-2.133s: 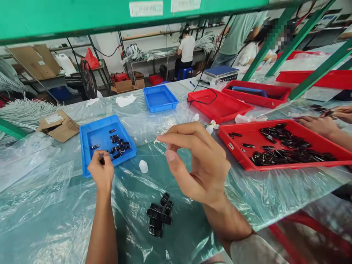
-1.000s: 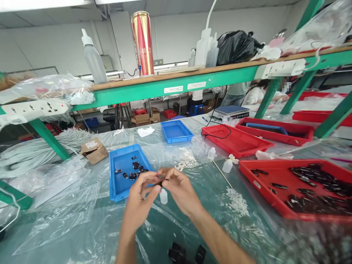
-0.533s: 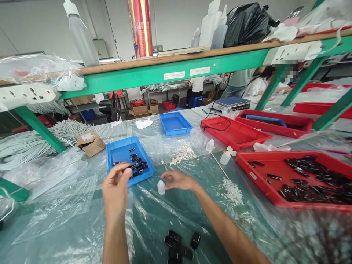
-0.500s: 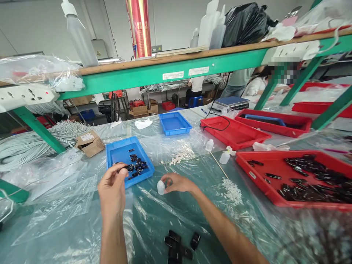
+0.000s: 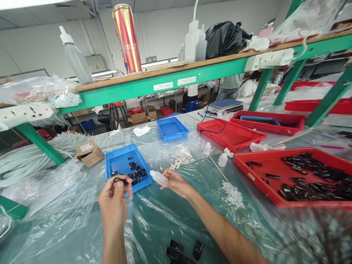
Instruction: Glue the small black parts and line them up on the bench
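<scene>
Head view, left hand (image 5: pixel 114 201): pinching black piece (image 5: pixel 118 180) near blue tray (image 5: pixel 117 157).
Right hand (image 5: pixel 177 183): pinching tilted white bottle (image 5: pixel 158 178).
Bottle with piece: apparent pairing step; next needs steady aim.

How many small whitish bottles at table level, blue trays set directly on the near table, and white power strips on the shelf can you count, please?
Small bottles: 3
Blue trays: 2
Power strips: 2
Total: 7
</scene>
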Demonstrator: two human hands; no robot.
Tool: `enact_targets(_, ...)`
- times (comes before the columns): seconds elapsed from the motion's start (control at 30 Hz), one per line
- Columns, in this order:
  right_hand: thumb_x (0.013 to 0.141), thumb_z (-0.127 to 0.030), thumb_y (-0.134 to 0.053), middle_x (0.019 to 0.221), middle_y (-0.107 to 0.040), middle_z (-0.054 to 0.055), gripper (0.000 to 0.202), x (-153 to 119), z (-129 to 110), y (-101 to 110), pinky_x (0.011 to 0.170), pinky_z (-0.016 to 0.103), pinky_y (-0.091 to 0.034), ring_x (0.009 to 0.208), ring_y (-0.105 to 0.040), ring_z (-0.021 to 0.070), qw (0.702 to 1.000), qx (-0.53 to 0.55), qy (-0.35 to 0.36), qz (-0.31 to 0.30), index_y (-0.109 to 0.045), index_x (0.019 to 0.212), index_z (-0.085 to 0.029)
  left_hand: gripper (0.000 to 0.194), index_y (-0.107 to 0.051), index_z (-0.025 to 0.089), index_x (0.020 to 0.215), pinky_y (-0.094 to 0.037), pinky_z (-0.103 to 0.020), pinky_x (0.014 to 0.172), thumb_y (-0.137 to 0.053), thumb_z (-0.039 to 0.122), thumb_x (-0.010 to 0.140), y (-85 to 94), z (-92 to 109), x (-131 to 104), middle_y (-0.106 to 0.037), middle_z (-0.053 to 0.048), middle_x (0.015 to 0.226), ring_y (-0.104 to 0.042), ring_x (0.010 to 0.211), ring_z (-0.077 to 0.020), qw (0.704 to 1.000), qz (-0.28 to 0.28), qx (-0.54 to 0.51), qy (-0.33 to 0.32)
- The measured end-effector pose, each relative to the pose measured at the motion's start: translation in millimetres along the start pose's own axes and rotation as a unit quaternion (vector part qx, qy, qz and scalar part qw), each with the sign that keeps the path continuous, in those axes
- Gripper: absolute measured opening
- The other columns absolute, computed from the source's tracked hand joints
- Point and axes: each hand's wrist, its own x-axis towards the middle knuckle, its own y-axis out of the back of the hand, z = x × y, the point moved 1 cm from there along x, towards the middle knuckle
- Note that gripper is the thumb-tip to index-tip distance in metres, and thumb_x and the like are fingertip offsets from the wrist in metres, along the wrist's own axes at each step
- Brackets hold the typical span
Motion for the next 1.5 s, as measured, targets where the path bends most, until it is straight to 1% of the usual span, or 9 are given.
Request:
enact_targets(0.13,0.083,-0.060,-0.089,0.094,-0.078,0.000,0.040,0,-36,-5,0.068,0.027,-0.062,0.081,-0.078,0.0173,0.995,0.062,0.059,0.052,-0.074,0.102,-0.028,0.034,-0.087,0.023,0.104,-0.049,-0.030,0.052,-0.081,0.056,0.098,-7.7,4,-8,-0.078,-0.004,0.091,-0.055,0.056,-0.0118,0.992,-0.033,0.116,-0.022)
enact_targets(0.27,0.089,-0.049,-0.088,0.106,-0.082,0.002,0.029,-11,-73,-11,0.066,0.023,-0.058,0.071,-0.068,0.0111,0.986,0.099,0.107,0.085,-0.082,0.109,-0.030,0.029,-0.091,0.031,0.113,-0.050,-0.032,0.055,-0.076,0.053,0.101,-17.0,13,-19,-0.077,-0.007,0.114,-0.056,0.060,-0.0130,0.977,-0.056,0.199,-0.061)
enact_targets(0.47,0.090,-0.044,-0.090,0.107,-0.084,0.008,0.024,-33,-106,-33,0.060,0.025,-0.054,0.068,-0.064,0.0128,0.978,0.116,0.152,0.084,-0.087,0.110,-0.030,0.028,-0.092,0.037,0.108,-0.069,-0.040,0.073,-0.076,0.058,0.098,-15.9,22,-29,-0.081,-0.008,0.110,-0.076,0.081,-0.0247,0.952,-0.079,0.278,-0.095)
enact_targets(0.63,0.092,-0.044,-0.089,0.110,-0.086,0.007,0.023,-42,-115,-45,0.059,0.023,-0.058,0.069,-0.065,0.0126,0.979,0.077,0.175,0.071,-0.088,0.113,-0.036,0.027,-0.091,0.038,0.110,-0.072,-0.039,0.078,-0.072,0.056,0.103,-20.0,32,-37,-0.081,-0.008,0.112,-0.079,0.102,-0.0292,0.948,-0.074,0.281,-0.127)
enact_targets(0.8,0.092,-0.039,-0.087,0.110,-0.086,0.005,0.022,-45,-120,-52,0.058,0.020,-0.058,0.079,-0.073,0.0158,0.975,-0.011,0.203,0.091,-0.087,0.114,-0.041,0.020,-0.091,0.040,0.108,-0.069,-0.028,0.055,-0.075,0.050,0.102,-19.3,41,-37,-0.082,-0.006,0.104,-0.082,0.082,-0.0231,0.935,-0.092,0.289,-0.184)
enact_targets(0.93,0.090,-0.028,-0.083,0.109,-0.085,0.002,0.032,-51,-133,-63,0.075,0.025,-0.065,0.098,-0.080,0.0202,0.953,-0.110,0.259,0.112,-0.085,0.118,-0.044,0.018,-0.090,0.041,0.111,-0.065,-0.027,0.051,-0.075,0.048,0.102,-16.2,44,-40,-0.079,-0.005,0.103,-0.078,0.073,-0.0209,0.930,-0.078,0.296,-0.203)
enact_targets(1.17,0.090,-0.026,-0.081,0.108,-0.084,0.003,0.039,-69,-150,-72,0.075,0.034,-0.071,0.097,-0.081,0.0246,0.909,-0.231,0.320,0.133,-0.080,0.125,-0.045,0.017,-0.090,0.045,0.109,-0.067,-0.041,0.075,-0.074,0.050,0.102,-20.6,50,-55,-0.075,-0.004,0.109,-0.071,0.077,-0.0238,0.948,-0.044,0.277,-0.151)
enact_targets(1.37,0.092,-0.028,-0.080,0.110,-0.084,0.003,0.039,-73,-153,-71,0.072,0.034,-0.071,0.096,-0.081,0.0245,0.905,-0.252,0.316,0.131,-0.078,0.126,-0.046,0.016,-0.089,0.048,0.108,-0.067,-0.043,0.081,-0.074,0.048,0.102,-21.3,54,-57,-0.075,-0.002,0.110,-0.072,0.081,-0.0252,0.951,-0.045,0.271,-0.142)
enact_targets(1.5,0.094,-0.032,-0.078,0.108,-0.084,0.002,0.037,-73,-154,-70,0.074,0.035,-0.070,0.095,-0.081,0.0244,0.906,-0.259,0.315,0.117,-0.078,0.128,-0.046,0.020,-0.089,0.049,0.109,-0.063,-0.036,0.074,-0.070,0.044,0.105,-22.3,57,-57,-0.076,-0.002,0.110,-0.073,0.092,-0.0251,0.943,-0.054,0.285,-0.163)
